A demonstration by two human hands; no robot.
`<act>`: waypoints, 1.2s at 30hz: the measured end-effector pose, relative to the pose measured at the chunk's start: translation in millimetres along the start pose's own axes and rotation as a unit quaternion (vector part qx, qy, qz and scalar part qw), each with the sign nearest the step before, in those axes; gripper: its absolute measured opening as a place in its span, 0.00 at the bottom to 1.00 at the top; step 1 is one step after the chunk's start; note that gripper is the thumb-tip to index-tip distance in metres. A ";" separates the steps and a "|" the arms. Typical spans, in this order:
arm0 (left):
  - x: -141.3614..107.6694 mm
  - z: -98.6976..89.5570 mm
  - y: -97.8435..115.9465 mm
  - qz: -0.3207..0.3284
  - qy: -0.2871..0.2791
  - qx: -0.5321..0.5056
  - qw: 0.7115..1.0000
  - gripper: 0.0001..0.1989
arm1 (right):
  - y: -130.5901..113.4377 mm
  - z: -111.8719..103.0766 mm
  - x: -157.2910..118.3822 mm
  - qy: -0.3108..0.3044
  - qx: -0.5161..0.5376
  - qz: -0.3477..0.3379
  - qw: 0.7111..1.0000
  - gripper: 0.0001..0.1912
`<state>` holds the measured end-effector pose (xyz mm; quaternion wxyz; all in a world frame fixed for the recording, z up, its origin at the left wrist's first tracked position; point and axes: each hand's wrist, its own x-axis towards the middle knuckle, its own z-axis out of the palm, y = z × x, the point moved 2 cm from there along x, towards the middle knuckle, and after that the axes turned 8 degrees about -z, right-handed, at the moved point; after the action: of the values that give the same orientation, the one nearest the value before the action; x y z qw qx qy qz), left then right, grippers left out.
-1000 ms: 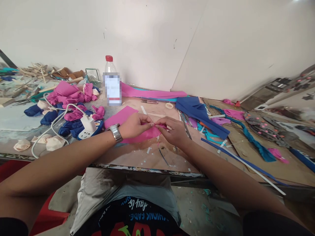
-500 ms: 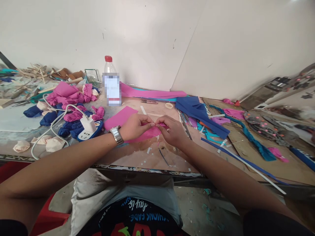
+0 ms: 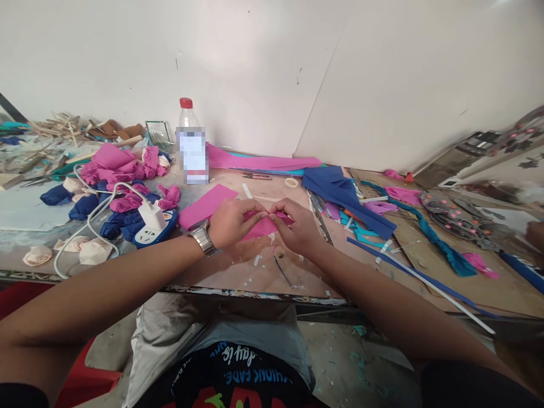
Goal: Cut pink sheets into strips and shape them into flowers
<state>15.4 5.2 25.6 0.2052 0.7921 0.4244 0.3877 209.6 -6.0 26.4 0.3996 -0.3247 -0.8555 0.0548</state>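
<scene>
Over the middle of the table, my left hand and my right hand meet with thumbs and forefingers pinched together. Between them is a pink strip of thin cloth or crepe-like paper, gripped along its upper edge by both hands. Beyond my left wrist, a flat pink piece lies on the tabletop; my hand hides whether it joins the strip. A narrow white strip lies just past my fingers. My fingertips partly cover the pinched spot.
Left of my hands sit a white power strip with a cable, pink rosettes and blue rosettes. A red-capped bottle stands behind a phone. Blue material and a long white stick lie at right.
Both hands keep their pinch on the pink strip. My left wrist has turned slightly, and less pink shows beneath that hand. A blurred dark shape, perhaps another person's hand, appears at the far right edge.
</scene>
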 end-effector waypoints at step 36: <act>2.2 -0.5 -4.6 0.074 0.027 0.099 0.992 0.16 | 0.2 2.2 1.1 0.013 -0.005 0.017 1.000 0.06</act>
<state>13.4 9.6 23.8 0.0855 0.8270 0.4063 0.3790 207.5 -4.9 25.5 0.4081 -0.3422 -0.8447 0.0535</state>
